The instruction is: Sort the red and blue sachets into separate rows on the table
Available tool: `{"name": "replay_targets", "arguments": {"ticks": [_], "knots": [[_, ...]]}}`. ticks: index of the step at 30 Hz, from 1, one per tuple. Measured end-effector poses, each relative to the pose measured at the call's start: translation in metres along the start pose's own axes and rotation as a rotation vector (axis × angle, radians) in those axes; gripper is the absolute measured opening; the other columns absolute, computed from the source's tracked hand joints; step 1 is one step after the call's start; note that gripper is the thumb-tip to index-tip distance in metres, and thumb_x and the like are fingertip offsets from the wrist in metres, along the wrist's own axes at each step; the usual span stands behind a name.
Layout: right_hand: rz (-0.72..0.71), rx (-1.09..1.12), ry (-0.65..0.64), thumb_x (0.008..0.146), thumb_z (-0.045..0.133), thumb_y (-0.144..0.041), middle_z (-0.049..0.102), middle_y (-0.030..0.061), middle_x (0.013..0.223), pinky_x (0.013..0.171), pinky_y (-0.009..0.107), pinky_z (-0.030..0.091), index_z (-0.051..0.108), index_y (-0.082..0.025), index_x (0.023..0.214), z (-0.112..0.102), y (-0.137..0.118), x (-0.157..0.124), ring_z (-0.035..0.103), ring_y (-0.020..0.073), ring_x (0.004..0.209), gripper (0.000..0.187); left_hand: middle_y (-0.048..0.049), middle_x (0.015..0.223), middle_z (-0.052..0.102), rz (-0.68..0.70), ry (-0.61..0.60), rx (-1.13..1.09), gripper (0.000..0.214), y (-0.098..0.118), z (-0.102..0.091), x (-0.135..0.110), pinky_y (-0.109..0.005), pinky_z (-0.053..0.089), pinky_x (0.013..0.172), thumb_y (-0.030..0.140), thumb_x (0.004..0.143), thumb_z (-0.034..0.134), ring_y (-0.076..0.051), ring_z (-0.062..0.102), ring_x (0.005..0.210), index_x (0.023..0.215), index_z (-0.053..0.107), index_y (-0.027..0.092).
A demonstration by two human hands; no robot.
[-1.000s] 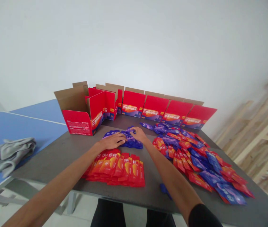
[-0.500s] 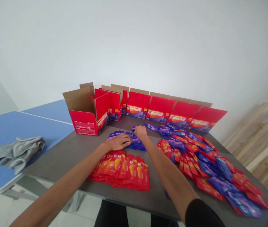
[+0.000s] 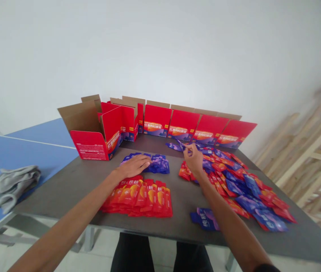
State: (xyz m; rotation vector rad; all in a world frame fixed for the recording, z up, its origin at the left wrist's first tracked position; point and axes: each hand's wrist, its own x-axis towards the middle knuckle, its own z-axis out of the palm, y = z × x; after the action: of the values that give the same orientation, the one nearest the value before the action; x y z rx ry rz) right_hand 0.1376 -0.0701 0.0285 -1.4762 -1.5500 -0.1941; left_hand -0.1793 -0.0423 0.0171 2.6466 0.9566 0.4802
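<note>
My left hand (image 3: 136, 165) lies flat, fingers stretched, on the left part of a row of purple pouches (image 3: 160, 164). Between the fingertips of my right hand (image 3: 193, 158) is the end of a purple pouch (image 3: 181, 144), lifted at a slant near the far edge of a mixed heap. Just in front of the purple row, nearer to me, red pouches (image 3: 149, 200) overlap in a fanned stack. The mixed heap of red and purple pouches (image 3: 242, 189) spreads over the right side of the table. By my right forearm lies a separate purple pouch (image 3: 204, 219), partly covered by the arm.
Red printed cartons (image 3: 183, 124) with raised flaps line the back of the dark table (image 3: 64, 181). Another open carton (image 3: 89, 145) stands at the back left. A grey cloth (image 3: 13, 185) rests on the blue table (image 3: 30, 151). Wooden slats (image 3: 313, 151) stand at right.
My right hand has moved right from the purple row to the heap and raised a purple pouch there. My left hand stays on the row. The view has shifted slightly right.
</note>
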Motion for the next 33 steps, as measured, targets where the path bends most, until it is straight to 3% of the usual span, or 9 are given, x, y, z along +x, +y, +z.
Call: {"name": "replay_targets", "arguments": {"ticks": [4,8,11,16,18,21,24,28,33], "knots": [[-0.184,0.205,0.155,0.098,0.051,-0.023,0.08,0.008,0.102,0.079,0.031,0.059,0.06,-0.024,0.093,-0.048,-0.022,-0.072,0.077,0.0194,0.091,0.01,-0.0118,0.154,0.056,-0.051,0.104,-0.102,0.067,0.066,0.011,-0.015,-0.048,0.026,0.128,0.059,0.11,0.016,-0.027,0.045,0.147,0.15,0.054,0.02],[-0.392,0.336,0.144,0.093,0.057,-0.008,0.08,0.006,0.112,0.083,0.033,0.062,0.057,-0.027,0.104,-0.081,-0.051,-0.143,0.078,0.0193,0.103,0.022,-0.0084,0.157,0.055,-0.187,0.064,-0.974,0.073,0.152,0.052,-0.053,-0.047,0.04,0.121,0.072,0.103,0.036,-0.028,0.051,0.145,0.165,0.027,0.034],[-0.493,0.382,0.064,0.089,0.06,-0.005,0.078,0.0057,0.123,0.086,0.037,0.062,0.056,-0.03,0.11,-0.092,-0.063,-0.181,0.075,0.0212,0.113,0.032,-0.0097,0.149,0.062,-0.284,0.076,-1.31,0.075,0.193,0.096,-0.07,-0.045,0.045,0.117,0.076,0.095,0.054,-0.029,0.054,0.141,0.155,0.046,0.031],[-0.47,0.234,-0.179,0.093,0.06,-0.015,0.072,0.0032,0.135,0.099,0.048,0.058,0.062,-0.035,0.113,-0.111,-0.039,-0.217,0.065,0.0262,0.131,0.029,-0.0108,0.123,0.073,-0.635,0.335,-1.368,0.063,0.208,0.15,-0.059,-0.046,0.049,0.11,0.075,0.077,0.066,-0.034,0.062,0.127,0.111,0.071,0.023],[-0.328,0.156,-0.229,0.094,0.063,-0.026,0.064,0.005,0.147,0.106,0.054,0.055,0.065,-0.036,0.119,-0.126,-0.013,-0.227,0.058,0.0304,0.139,0.027,-0.0094,0.114,0.074,-0.584,0.333,-1.344,0.061,0.211,0.156,-0.053,-0.046,0.053,0.103,0.072,0.081,0.059,-0.033,0.066,0.116,0.116,0.07,0.023],[-0.017,-0.018,-0.214,0.094,0.066,-0.04,0.043,0.0095,0.165,0.115,0.061,0.048,0.059,-0.035,0.141,-0.151,0.032,-0.239,0.041,0.036,0.152,0.048,-0.0081,0.108,0.073,-0.394,0.207,-1.246,0.06,0.219,0.157,-0.054,-0.044,0.053,0.096,0.067,0.093,0.047,-0.028,0.068,0.101,0.132,0.063,0.023],[0.075,-0.138,-0.403,0.094,0.066,-0.047,0.03,0.0075,0.172,0.123,0.061,0.039,0.05,-0.037,0.155,-0.167,0.068,-0.246,0.027,0.0355,0.159,0.063,-0.0084,0.106,0.072,-0.274,0.062,-1.003,0.051,0.231,0.157,-0.058,-0.041,0.048,0.103,0.065,0.099,0.045,-0.027,0.065,0.101,0.126,0.066,0.026],[0.073,-0.149,-0.58,0.098,0.061,-0.048,0.029,0.0069,0.173,0.127,0.057,0.033,0.048,-0.037,0.157,-0.161,0.087,-0.236,0.021,0.0319,0.161,0.061,-0.0102,0.113,0.071,-0.221,-0.031,-0.921,0.047,0.246,0.168,-0.046,-0.04,0.046,0.108,0.065,0.101,0.042,-0.028,0.064,0.107,0.118,0.068,0.029],[0.062,-0.084,-0.561,0.1,0.06,-0.044,0.034,0.0109,0.17,0.126,0.056,0.033,0.054,-0.029,0.153,-0.127,0.09,-0.199,0.026,0.0297,0.16,0.055,-0.012,0.131,0.066,-0.291,-0.012,-0.965,0.053,0.245,0.19,-0.017,-0.046,0.035,0.12,0.069,0.1,0.037,-0.031,0.056,0.129,0.116,0.065,0.027]]}}
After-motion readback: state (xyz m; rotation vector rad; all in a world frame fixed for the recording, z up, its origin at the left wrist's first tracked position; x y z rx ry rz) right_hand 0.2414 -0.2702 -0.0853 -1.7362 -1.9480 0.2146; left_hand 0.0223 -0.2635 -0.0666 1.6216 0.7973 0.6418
